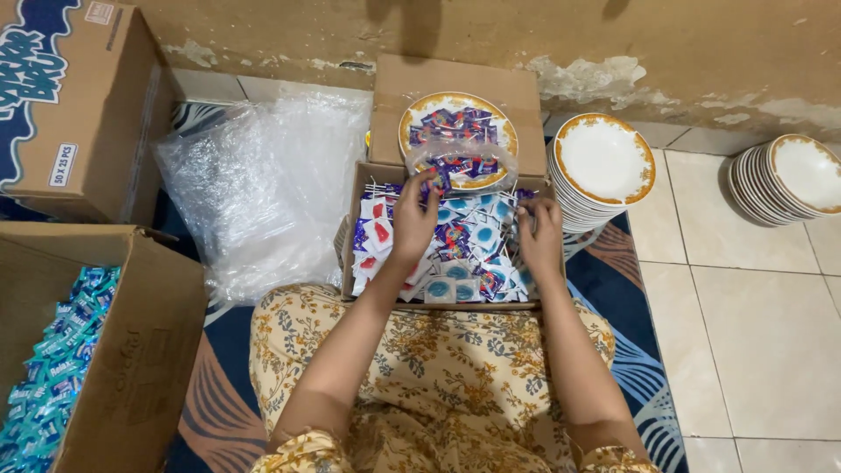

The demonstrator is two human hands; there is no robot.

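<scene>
Your left hand [413, 219] is pinching a clear bag [460, 165] (its grip clenched on the rim) while your right hand [540, 236] is resting, grip released, on the sachets [464, 250] in the box [357, 229].

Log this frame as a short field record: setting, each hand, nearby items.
setting: person seated on patterned rug beside tiled floor
left hand: in open box of small sachets, fingers pinching sachets
right hand: resting on sachets at the box's right side
plate of sachets: behind box
stacked plates: right
plastic bags: left
</scene>
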